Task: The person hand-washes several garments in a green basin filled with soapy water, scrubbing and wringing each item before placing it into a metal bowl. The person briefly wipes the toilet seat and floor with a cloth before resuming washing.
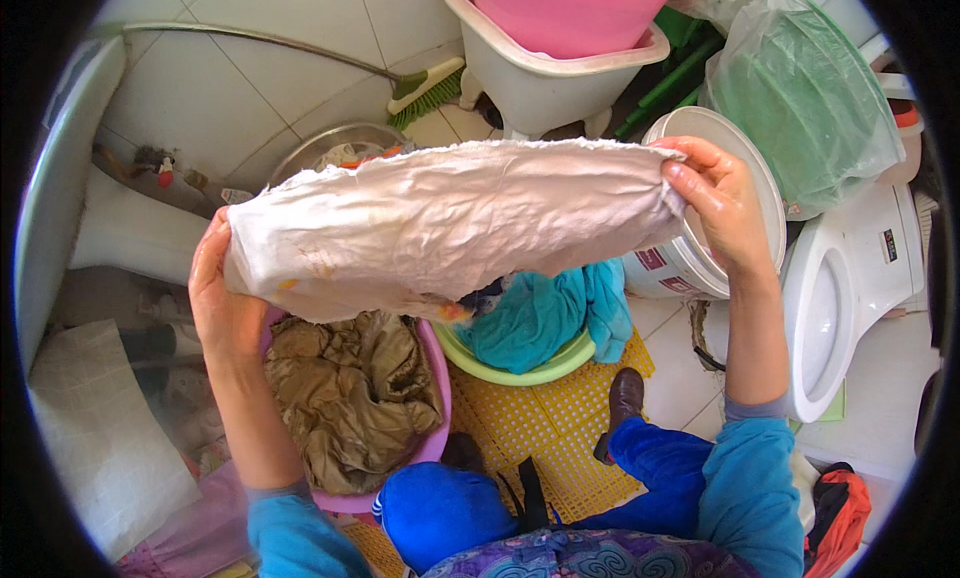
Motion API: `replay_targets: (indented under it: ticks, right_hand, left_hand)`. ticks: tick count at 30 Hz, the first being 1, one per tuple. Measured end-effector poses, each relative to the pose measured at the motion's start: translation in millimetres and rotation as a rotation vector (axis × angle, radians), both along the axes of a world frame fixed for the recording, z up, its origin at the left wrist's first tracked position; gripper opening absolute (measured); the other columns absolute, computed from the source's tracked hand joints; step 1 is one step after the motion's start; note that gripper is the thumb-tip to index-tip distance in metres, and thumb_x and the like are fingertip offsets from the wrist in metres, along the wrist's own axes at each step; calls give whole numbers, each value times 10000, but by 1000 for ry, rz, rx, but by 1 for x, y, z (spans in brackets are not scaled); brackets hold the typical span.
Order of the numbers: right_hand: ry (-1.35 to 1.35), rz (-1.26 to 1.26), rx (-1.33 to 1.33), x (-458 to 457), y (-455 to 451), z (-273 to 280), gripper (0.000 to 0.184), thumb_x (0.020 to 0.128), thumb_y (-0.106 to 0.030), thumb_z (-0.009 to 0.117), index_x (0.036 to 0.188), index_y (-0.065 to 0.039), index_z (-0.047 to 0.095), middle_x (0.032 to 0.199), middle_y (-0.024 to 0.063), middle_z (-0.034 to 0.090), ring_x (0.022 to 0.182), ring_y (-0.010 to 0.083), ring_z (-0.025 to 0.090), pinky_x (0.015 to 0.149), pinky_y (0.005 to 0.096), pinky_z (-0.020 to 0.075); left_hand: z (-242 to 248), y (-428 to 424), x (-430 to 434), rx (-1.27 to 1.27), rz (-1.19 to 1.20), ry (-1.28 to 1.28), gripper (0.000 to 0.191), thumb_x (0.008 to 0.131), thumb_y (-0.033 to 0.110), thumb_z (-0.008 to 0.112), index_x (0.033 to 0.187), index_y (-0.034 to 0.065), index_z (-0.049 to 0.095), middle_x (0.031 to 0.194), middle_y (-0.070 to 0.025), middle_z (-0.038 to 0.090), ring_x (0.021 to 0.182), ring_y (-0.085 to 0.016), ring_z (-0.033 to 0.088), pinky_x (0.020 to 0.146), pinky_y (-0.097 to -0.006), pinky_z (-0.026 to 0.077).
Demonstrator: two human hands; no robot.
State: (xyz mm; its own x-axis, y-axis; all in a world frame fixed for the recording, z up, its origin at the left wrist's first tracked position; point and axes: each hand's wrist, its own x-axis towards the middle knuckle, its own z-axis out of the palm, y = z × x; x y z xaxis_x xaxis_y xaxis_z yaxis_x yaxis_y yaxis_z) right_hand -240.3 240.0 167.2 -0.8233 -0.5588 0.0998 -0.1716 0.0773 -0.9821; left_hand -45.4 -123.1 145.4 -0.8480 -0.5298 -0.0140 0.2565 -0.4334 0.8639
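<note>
A pale pinkish-white cloth (442, 218) with a frayed upper edge is stretched out in the air before me. Its left end is gripped by my left hand (221, 285), and its upper right corner is pinched in my right hand (709, 192). Yellow and orange stains mark its lower side. Beneath it, a pink basin (437, 443) holds soaked olive-brown fabric (352, 398). To the right of that, teal cloth (536, 315) lies in a light green basin (517, 375), partly hanging over the rim; the dangling white cloth covers the basin's far part.
A white bucket (671, 267) and a white toilet (825, 315) stand on the right. Behind are a white tub (555, 75) with a pink tub (562, 12) in it, a green broom (427, 90) and a metal basin (330, 143). Yellow perforated mats (525, 413) cover the floor.
</note>
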Motion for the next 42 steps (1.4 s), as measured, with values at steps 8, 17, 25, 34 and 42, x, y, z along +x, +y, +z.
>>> replay_targets:
  ticks: [8, 17, 25, 34, 42]
  right_hand:
    - [-57, 6, -152, -5, 0, 28, 196, 844, -42, 482, 1014, 23, 552, 916, 46, 598, 833, 88, 550, 770, 219, 436]
    - [-40, -34, -71, 1, 3, 37, 212, 827, -64, 429, 981, 10, 555, 879, 24, 574, 808, 72, 515, 764, 208, 414]
    - [-11, 177, 450, -16, 22, 7, 200, 743, -92, 430, 860, -26, 578, 813, -26, 520, 745, 54, 450, 704, 186, 361]
    - [-114, 678, 376, -2, -51, -158, 485, 758, -376, 659, 1091, -43, 543, 1073, 145, 556, 964, 210, 533, 779, 317, 433]
    - [-142, 184, 621, -48, -101, -327, 273, 711, -233, 682, 889, -27, 651, 733, 79, 646, 651, 144, 582, 627, 300, 463]
  left_hand:
    - [32, -7, -12, -192, -114, 30, 195, 905, 201, 432, 997, 40, 493, 927, -41, 546, 900, -129, 547, 784, -265, 459]
    - [50, 36, -22, -802, -591, -258, 661, 591, 392, 789, 1050, -21, 553, 752, 29, 559, 636, -26, 467, 557, -184, 359]
    - [6, 92, -5, -684, -649, 86, 304, 704, 253, 708, 700, -22, 577, 988, -162, 572, 913, -247, 541, 813, -352, 416]
    - [-150, 109, -82, -458, -527, -291, 132, 833, 112, 576, 925, 49, 505, 835, 6, 542, 787, -52, 484, 681, -205, 402]
    - [-323, 118, -141, -705, -50, -795, 248, 764, 150, 606, 929, -33, 588, 883, -218, 605, 822, -322, 582, 744, -372, 443]
